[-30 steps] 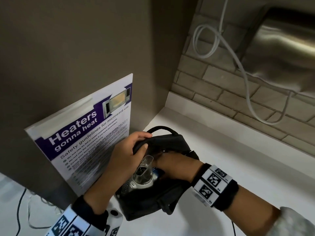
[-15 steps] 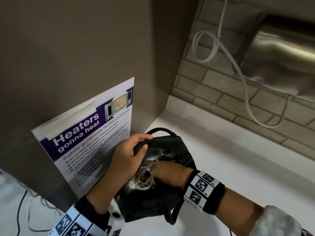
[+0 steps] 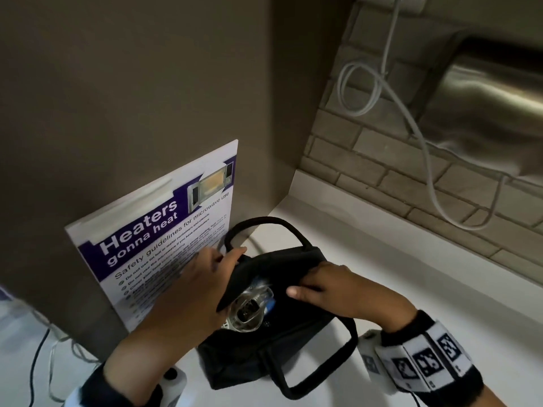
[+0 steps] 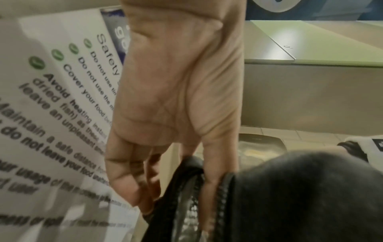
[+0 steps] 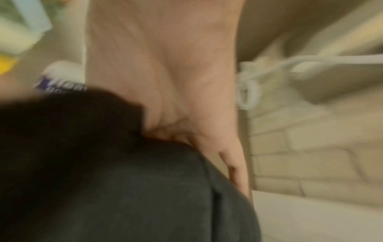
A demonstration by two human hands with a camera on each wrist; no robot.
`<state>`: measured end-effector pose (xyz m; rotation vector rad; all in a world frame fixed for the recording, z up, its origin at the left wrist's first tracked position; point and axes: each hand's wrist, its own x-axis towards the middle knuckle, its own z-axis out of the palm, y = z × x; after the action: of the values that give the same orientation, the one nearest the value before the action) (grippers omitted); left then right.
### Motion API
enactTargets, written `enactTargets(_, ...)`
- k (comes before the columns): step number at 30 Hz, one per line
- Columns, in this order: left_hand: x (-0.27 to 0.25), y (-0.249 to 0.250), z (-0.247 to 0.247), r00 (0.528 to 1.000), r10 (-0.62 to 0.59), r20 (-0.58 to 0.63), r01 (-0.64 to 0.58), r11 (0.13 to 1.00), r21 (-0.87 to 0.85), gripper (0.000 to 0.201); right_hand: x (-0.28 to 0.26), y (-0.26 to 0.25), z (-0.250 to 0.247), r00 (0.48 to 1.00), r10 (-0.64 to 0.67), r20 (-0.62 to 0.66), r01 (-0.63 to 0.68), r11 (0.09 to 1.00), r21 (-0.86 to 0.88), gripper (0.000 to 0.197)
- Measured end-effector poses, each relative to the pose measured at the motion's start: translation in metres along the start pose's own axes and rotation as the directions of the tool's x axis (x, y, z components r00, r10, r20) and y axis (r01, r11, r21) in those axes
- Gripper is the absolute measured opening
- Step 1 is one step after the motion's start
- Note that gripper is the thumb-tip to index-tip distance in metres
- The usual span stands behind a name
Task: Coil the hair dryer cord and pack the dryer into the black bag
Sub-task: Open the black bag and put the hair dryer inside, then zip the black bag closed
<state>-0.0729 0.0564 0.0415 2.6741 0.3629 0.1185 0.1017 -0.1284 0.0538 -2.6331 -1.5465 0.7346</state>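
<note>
The black bag sits on the white counter, its mouth open upward. Inside it the hair dryer shows only its clear nozzle end and a bit of blue; its cord is hidden. My left hand grips the bag's left rim, thumb over the edge by the upper handle loop. My right hand pinches the right rim, pulling fabric over the dryer. In the left wrist view my fingers curl round the bag's zipper edge. The right wrist view is blurred: palm against the bag's dark fabric.
A "Heaters gonna heat" poster leans on the brown panel just left of the bag. A white cable hangs along the brick wall beside a steel appliance. Thin cables lie at the lower left.
My right hand has come out of the bag and taken hold of its right rim. The dryer sits deeper, with the rims drawn up around it. The left hand keeps its grip.
</note>
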Motion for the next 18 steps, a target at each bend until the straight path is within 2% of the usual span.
enactTargets(3, -0.003, 0.003, 0.0, 0.996, -0.04, -0.079, 0.041, 0.999, 0.004, 0.08, -0.013, 0.004, -0.009, 0.981, -0.049, -0.186, 0.078, 0.986, 0.151, 0.039)
enactTargets(6, 0.0, 0.004, 0.002, 0.967, -0.1, -0.234, 0.079, 0.992, -0.098, 0.07, -0.025, 0.003, -0.011, 0.917, -0.021, -0.399, 0.138, 0.954, 0.266, 0.017)
enactTargets(9, 0.003, 0.003, 0.004, 0.94, -0.109, -0.322, 0.071, 0.989, -0.127, 0.065, -0.024, 0.001, -0.001, 0.84, 0.053, -0.54, 0.155, 0.931, 0.331, 0.02)
enactTargets(13, 0.006, 0.006, 0.005, 0.924, -0.071, -0.375, 0.037, 0.994, -0.099, 0.05, -0.018, -0.003, 0.016, 0.725, 0.119, -0.678, 0.203, 0.904, 0.376, 0.02)
enactTargets(16, 0.016, 0.012, 0.005, 0.911, 0.014, -0.411, -0.023, 1.0, -0.017, 0.041, -0.017, -0.011, 0.021, 0.676, 0.047, -0.735, 0.289, 0.901, 0.324, 0.026)
enactTargets(18, 0.027, 0.015, 0.002, 0.908, 0.021, -0.418, -0.043, 0.998, -0.043, 0.032, -0.019, -0.017, 0.021, 0.653, -0.014, -0.757, 0.337, 0.901, 0.273, 0.032)
